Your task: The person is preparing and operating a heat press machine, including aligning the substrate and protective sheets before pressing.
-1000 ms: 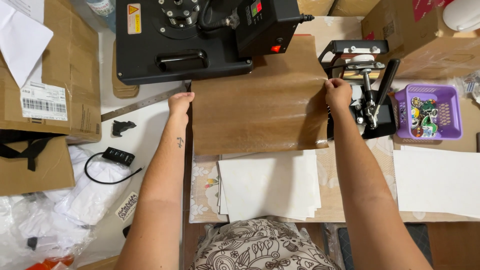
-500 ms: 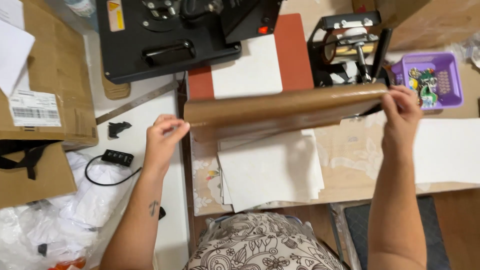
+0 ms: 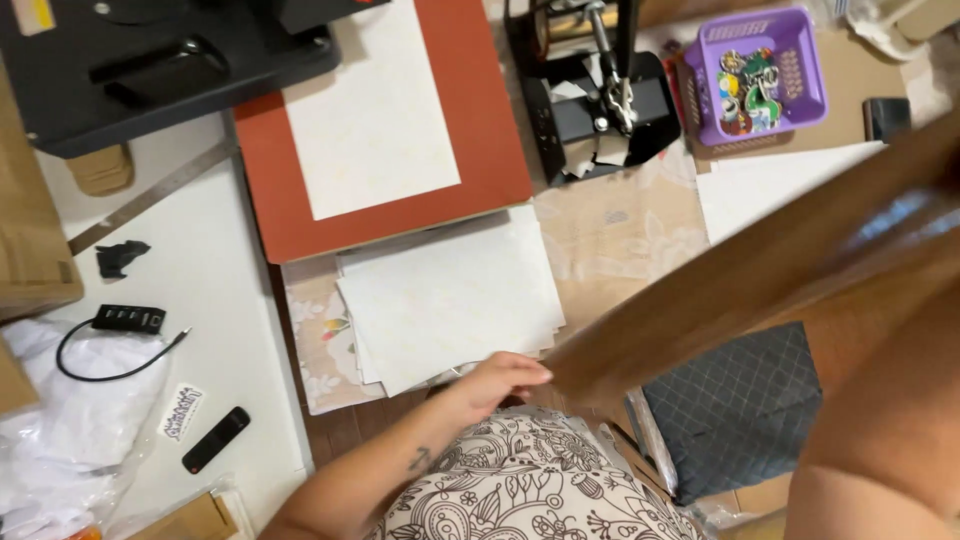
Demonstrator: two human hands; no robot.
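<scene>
Your biggest thing in view is the brown sheet [image 3: 760,270], lifted off the bench and slanting from the upper right down to its lower corner near your waist, blurred and close to the lens. Behind it the black heat press [image 3: 150,60] stands swung aside, leaving the red platen [image 3: 490,130] bare with a white sheet [image 3: 370,100] lying flat on it. Just below the platen sits a stack of white paper [image 3: 450,290], its leaves slightly fanned. To the right are a smaller black press [image 3: 600,100] and a purple basket [image 3: 760,70] of small bits. Your left hand [image 3: 495,380] is curled at the sheet's lower corner, fingers bent in a pinch on its edge. Your right forearm fills the lower right, but that hand is out of view, so how it grips cannot be told. Mind the risks: held by one seen corner, the wide sheet could slip or crease if your pinch slackens. Its trailing edge passes near the paper stack and could sweep the top leaves askew. The sheet on the platen lies loose, and a draught from the swinging sheet might shift it. The platen may be hot, so keep your forearm from brushing it.
</scene>
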